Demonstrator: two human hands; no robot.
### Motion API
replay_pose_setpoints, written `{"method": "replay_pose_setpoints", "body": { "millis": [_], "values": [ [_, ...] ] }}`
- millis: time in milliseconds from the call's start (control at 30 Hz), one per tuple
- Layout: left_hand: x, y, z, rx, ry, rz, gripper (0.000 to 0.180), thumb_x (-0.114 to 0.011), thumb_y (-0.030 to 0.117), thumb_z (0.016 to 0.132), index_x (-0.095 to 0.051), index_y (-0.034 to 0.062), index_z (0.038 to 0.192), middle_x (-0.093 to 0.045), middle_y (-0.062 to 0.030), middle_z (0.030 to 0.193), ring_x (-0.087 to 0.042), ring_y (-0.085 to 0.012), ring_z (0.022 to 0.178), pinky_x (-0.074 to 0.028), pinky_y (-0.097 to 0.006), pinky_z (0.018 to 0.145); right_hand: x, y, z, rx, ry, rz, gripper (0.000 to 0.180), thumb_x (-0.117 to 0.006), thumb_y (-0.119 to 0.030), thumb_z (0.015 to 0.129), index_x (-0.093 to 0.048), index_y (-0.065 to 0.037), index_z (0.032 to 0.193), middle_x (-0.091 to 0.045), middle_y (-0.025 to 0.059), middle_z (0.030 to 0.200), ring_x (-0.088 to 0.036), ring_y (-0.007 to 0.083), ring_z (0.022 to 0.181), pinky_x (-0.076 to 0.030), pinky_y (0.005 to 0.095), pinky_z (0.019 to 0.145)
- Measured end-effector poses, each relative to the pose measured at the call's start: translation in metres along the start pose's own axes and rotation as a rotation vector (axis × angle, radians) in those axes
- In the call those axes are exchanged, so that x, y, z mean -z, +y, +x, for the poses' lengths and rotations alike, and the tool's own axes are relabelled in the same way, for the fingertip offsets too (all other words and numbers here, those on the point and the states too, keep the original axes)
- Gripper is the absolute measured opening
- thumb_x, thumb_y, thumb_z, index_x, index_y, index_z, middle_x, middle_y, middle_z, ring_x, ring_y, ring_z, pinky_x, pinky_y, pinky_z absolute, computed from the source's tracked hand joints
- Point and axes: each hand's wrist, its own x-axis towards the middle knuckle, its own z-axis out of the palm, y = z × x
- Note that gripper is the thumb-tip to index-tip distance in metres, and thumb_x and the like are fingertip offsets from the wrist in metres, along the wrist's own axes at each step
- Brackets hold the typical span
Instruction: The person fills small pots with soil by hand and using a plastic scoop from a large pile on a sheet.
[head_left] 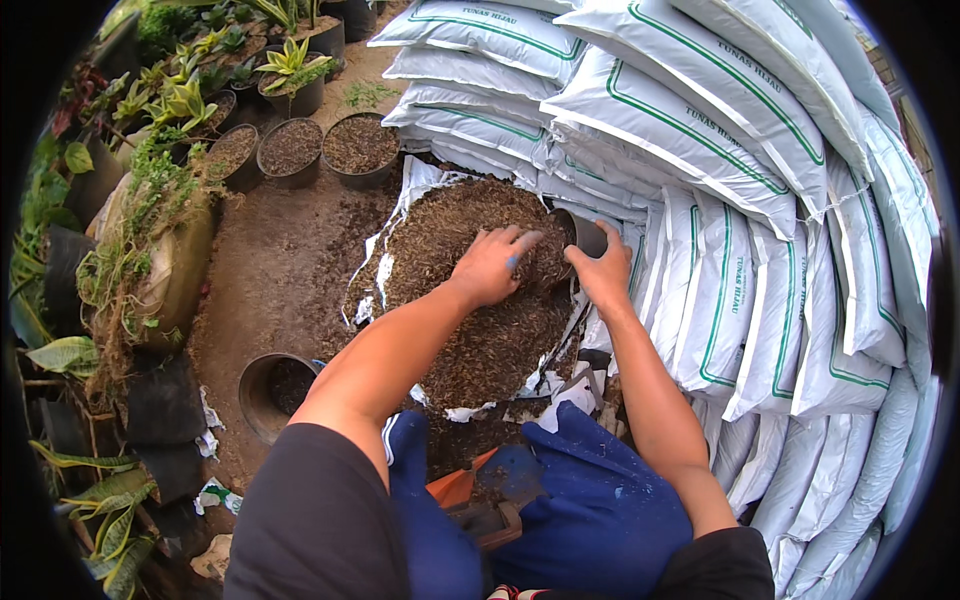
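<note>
A mound of brown, coarse potting mix (470,340) lies on a torn white sack (385,265) in front of me. My right hand (603,264) grips a dark plant pot (588,236) at the mound's right side. The pot is tilted on its side, its mouth toward the mix. On top of the mound, my left hand (494,263) reaches toward the pot's mouth with its fingers stretched out and apart. A blue mark shows on one of its fingers. Nothing is visible in the left hand.
White filled sacks (690,120) with green lines are stacked high along the right. Several pots of mix (360,150) stand beyond the mound. A larger dark pot (270,395) sits near my left forearm. Potted plants (290,70) and a vine-covered bulky sack (175,270) line the left.
</note>
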Motion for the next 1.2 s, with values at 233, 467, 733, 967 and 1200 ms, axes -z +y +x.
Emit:
{"method": "replay_pose_setpoints", "body": {
  "millis": [233, 467, 733, 967, 1200],
  "values": [
    [0.044, -0.016, -0.022, 0.155, 0.026, -0.104, 0.086, -0.090, 0.029, 0.077, -0.049, 0.0232, 0.152, -0.047, -0.0153, 0.153, -0.039, -0.0414, 0.147, -0.033, -0.060, 0.119, 0.042, -0.049, -0.017, 0.513, 0.122, -0.017, 0.088, -0.082, -0.023, 0.071, -0.048, -0.014, 0.152, -0.045, 0.0213, 0.140, -0.043, 0.0438, 0.133, -0.035, 0.0518, 0.118],
    [0.060, -0.035, -0.037, 0.397, -0.012, 0.011, 0.120, -0.094, 0.066, 0.060, -0.040, 0.0272, 0.160, -0.027, -0.0137, 0.172, -0.012, -0.0384, 0.162, -0.014, -0.069, 0.125, 0.042, -0.070, -0.025, 0.800, 0.244, -0.039, 0.095, -0.085, -0.020, 0.070, -0.041, -0.016, 0.153, -0.041, 0.0205, 0.144, -0.041, 0.0460, 0.132, -0.036, 0.0557, 0.115],
    [0.033, -0.079, -0.045, 0.490, 0.072, -0.127, 0.107, -0.076, 0.065, 0.084, -0.023, 0.0248, 0.168, -0.025, -0.0180, 0.172, -0.021, -0.0411, 0.159, -0.019, -0.058, 0.128, -0.032, -0.012, 0.010, 0.303, 0.235, -0.110, 0.096, -0.089, -0.025, 0.078, -0.035, -0.004, 0.154, -0.033, 0.0323, 0.149, -0.040, 0.0513, 0.135, -0.039, 0.0574, 0.113],
    [0.016, -0.043, 0.002, 0.439, 0.015, -0.121, 0.090, -0.072, 0.067, 0.088, -0.041, 0.0246, 0.161, -0.034, -0.0255, 0.165, -0.028, -0.0456, 0.154, -0.025, -0.058, 0.126, -0.055, 0.038, 0.022, -0.145, -0.117, -0.139, 0.101, -0.078, -0.029, 0.084, -0.021, -0.011, 0.165, -0.027, 0.0380, 0.156, -0.040, 0.0585, 0.138, -0.040, 0.0545, 0.117],
    [0.007, -0.015, 0.018, 0.360, -0.058, -0.102, 0.085, -0.086, 0.044, 0.084, -0.049, 0.0133, 0.155, -0.044, -0.0261, 0.157, -0.044, -0.0425, 0.145, -0.039, -0.048, 0.121, -0.055, 0.025, 0.016, -0.358, -0.254, 0.084, 0.099, -0.073, -0.032, 0.082, -0.023, -0.024, 0.167, -0.033, 0.0332, 0.154, -0.046, 0.0540, 0.137, -0.046, 0.0514, 0.113]
  ]
}}
